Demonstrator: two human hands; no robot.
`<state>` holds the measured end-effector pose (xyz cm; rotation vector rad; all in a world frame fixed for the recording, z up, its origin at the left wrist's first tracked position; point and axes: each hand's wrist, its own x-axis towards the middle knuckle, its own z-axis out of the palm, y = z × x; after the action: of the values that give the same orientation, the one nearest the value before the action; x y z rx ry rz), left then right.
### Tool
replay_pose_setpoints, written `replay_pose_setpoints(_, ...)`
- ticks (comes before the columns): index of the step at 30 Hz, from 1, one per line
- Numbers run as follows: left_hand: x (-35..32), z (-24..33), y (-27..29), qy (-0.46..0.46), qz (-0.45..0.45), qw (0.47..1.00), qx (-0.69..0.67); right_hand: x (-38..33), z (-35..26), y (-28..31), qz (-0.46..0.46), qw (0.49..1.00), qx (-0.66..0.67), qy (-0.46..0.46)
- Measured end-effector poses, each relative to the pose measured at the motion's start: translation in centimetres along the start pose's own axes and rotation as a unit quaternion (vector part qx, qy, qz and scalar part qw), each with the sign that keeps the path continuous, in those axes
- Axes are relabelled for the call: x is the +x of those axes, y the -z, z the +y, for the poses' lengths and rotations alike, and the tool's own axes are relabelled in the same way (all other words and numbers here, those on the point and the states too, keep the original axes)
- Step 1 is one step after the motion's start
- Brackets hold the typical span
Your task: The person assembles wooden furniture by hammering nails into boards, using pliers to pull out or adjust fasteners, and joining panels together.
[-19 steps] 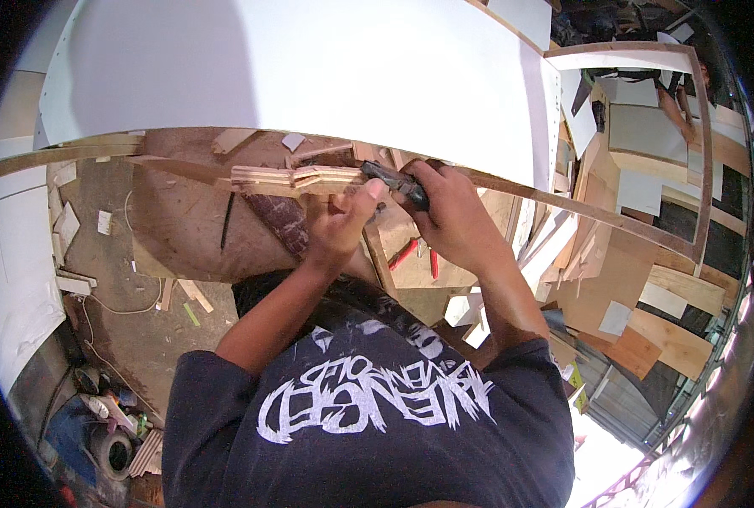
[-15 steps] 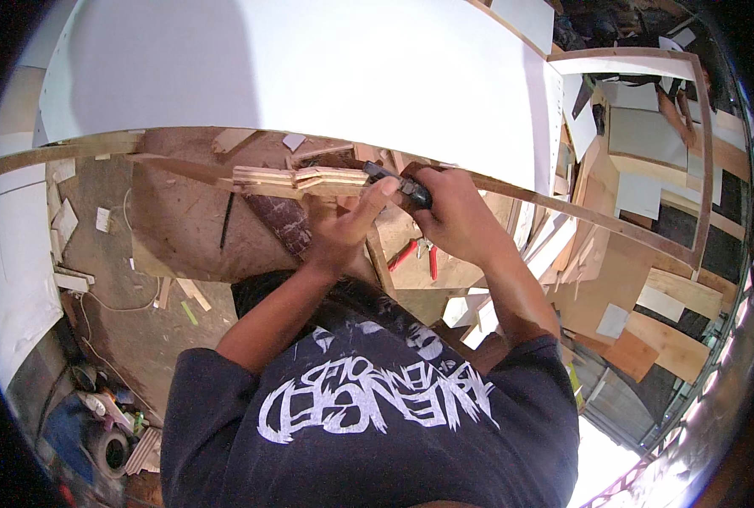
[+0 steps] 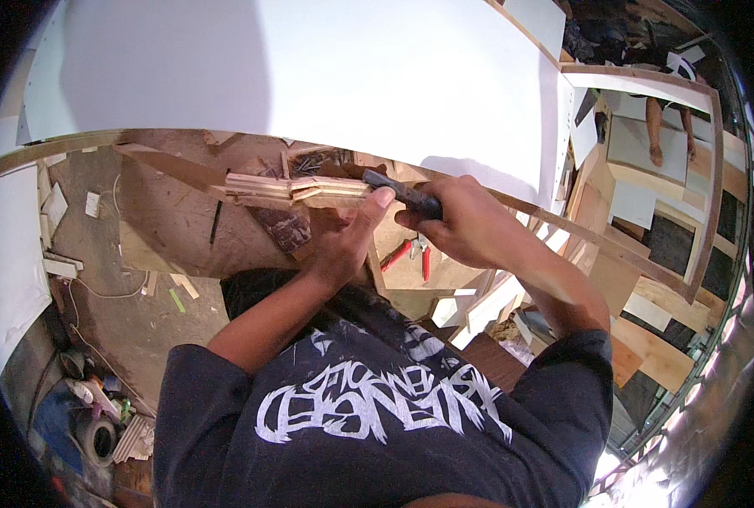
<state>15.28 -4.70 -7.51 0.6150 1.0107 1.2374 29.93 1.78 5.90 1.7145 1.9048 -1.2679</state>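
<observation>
My left hand [image 3: 343, 245] is closed around layered, splintered wooden strips [image 3: 267, 188], its thumb reaching up along their right end. In my right hand [image 3: 470, 216] is a dark tool with a narrow metal end [image 3: 402, 195]; its exact kind is hard to make out, as my fingers cover part of it. The tool's tip meets the strips beside my left thumb. Just below my hands, red-handled pliers [image 3: 413, 259] lie on a wooden surface. A small pile of nails [image 3: 319, 161] sits beyond the strips.
A large white panel [image 3: 351, 76] spans the far side, edged with wood. To the right stands a wooden frame [image 3: 707, 186], with another person's arms [image 3: 654, 135] beyond it. Wood offcuts [image 3: 62, 264] and a cord [image 3: 97, 306] lie on the floor at left, near a tape roll [image 3: 99, 442].
My right elbow has swung outward to the right, and the tool has turned slightly on the strips. The nail pile shows more now. The other person's arms have shifted left.
</observation>
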Motion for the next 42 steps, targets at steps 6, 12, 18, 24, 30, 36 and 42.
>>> replay_pose_setpoints(6, -0.3, 0.4, 0.1, 0.020, -0.017, 1.000, 0.013, 0.0, -0.4, 1.3, -0.080, 0.996, -0.005, -0.038)
replay_pose_setpoints(12, -0.6, 0.1, 0.4, 0.009, -0.030, 0.998, 0.063, 0.1, -1.8, 2.9, -0.158, 0.983, 0.024, -0.092)
replay_pose_setpoints(18, -0.5, 0.1, -0.1, -0.021, -0.014, 0.999, -0.021, -0.6, -2.5, 2.8, -0.106, 0.991, -0.067, -0.055)
replay_pose_setpoints(24, -0.7, 0.2, 1.9, 0.026, -0.106, 0.991, 0.074, -2.2, -4.0, 4.5, -0.143, 0.984, -0.099, -0.038)
replay_pose_setpoints(30, 0.3, 0.4, 3.3, 0.040, -0.151, 0.986, 0.062, -0.9, -5.6, 6.0, -0.193, 0.972, 0.021, -0.131)
replay_pose_setpoints(36, 2.7, -0.2, 6.5, -0.043, -0.314, 0.948, 0.028, -1.1, -8.7, 6.3, -0.201, 0.920, 0.207, -0.266)
replay_pose_setpoints(42, 3.9, -2.4, 7.3, 0.126, -0.332, 0.930, 0.092, -1.2, -11.7, 4.9, -0.145, 0.922, 0.198, -0.299)
